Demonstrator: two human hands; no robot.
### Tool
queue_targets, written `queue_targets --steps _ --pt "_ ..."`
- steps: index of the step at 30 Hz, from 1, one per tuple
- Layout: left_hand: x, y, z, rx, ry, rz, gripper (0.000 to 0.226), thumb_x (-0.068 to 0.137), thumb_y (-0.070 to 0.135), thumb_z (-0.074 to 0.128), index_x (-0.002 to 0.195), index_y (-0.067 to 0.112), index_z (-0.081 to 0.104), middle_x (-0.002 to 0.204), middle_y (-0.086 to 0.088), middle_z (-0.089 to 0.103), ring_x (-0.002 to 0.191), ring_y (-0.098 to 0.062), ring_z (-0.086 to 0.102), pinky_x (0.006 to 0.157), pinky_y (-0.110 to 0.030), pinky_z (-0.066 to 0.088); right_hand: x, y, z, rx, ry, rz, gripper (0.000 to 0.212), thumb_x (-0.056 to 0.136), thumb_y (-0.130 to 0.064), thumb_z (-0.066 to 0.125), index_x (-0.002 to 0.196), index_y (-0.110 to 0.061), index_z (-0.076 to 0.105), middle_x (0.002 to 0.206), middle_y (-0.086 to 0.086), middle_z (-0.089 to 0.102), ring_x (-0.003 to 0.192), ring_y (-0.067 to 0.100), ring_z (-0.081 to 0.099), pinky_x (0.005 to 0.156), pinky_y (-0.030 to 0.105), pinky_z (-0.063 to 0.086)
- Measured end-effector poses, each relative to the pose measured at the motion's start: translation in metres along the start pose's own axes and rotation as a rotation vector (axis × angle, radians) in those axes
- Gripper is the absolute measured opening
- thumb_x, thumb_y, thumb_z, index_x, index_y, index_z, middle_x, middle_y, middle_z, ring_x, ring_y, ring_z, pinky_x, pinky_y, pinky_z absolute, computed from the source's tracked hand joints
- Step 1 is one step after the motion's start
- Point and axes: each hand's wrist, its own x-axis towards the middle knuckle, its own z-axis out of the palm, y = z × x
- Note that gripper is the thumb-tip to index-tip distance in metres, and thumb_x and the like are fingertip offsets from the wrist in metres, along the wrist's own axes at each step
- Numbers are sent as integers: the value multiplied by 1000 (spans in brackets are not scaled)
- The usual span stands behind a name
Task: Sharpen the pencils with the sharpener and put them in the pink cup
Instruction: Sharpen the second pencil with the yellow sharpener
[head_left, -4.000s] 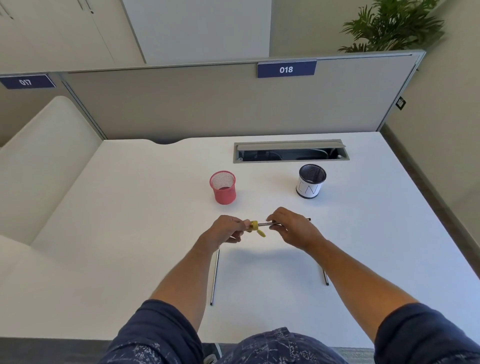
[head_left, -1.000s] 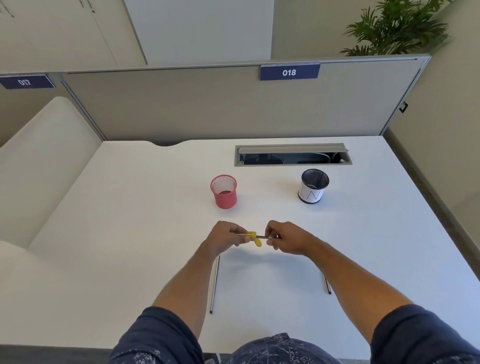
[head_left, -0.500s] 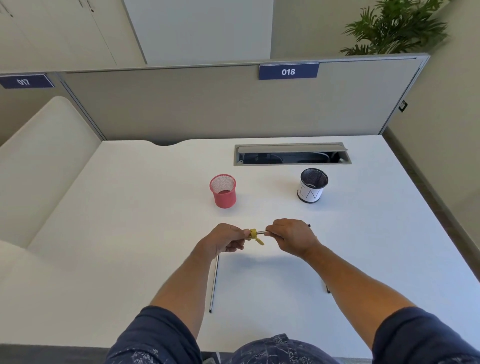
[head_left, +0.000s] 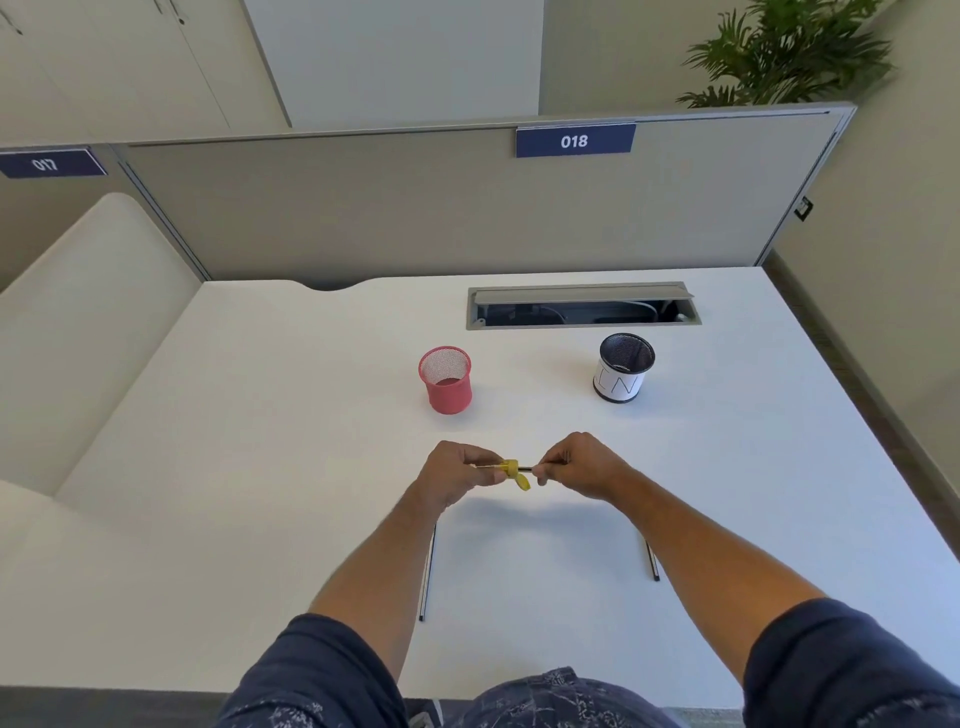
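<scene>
White worktop (head_left: 260, 467) in a cubicle, grey partition behind with an "018" tag. Left hand (head_left: 454, 475) grip: fingers pinched on the yellow sharpener (head_left: 514, 472). Right hand (head_left: 579, 465) grip: curled around a pencil (head_left: 524, 468), only a short dark stretch visible, tip in the sharpener. Both hands held just above the worktop, nearer than the pink cup (head_left: 447, 380), which stands upright. Black-and-white cup (head_left: 623, 370) well to its right. Two more pencils lie flat: one (head_left: 427, 571) beside the left forearm, one (head_left: 652, 561) partly under the right forearm.
</scene>
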Motion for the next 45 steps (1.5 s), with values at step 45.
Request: queue_targets --steps 45 --pt "-11 6 -5 53 -15 -105 20 85 32 79 91 13 80 72 -3 70 67 -13 63 66 -29 38 -12 20 22 -396 398 -415 7 91 -29 69 90 -22 71 83 -8 67 71 17 62 57 30 48"
